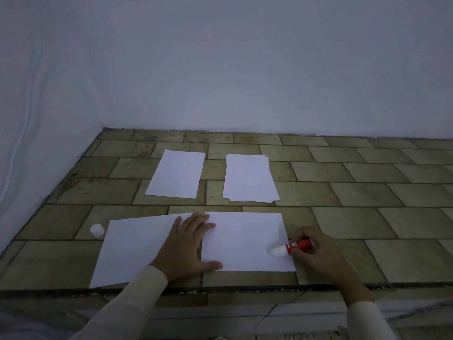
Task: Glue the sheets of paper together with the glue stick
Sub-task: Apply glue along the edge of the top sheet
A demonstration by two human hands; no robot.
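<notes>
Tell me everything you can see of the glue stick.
The glue stick is a red tube with white lettering, uncapped, its white glue end exposed. It is held nearly level, tip pointing left onto the near right sheet by its right edge. The right hand grips its barrel. A white cap lies far left.

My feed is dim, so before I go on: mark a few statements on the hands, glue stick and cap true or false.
The right hand holds the glue stick. True.
The cap is on the glue stick. False: it lies on the tiles, left of the near left sheet.
The left hand lies flat on paper. True.
The stick's tip is on the near left sheet. False: it is at the near right sheet.
</notes>
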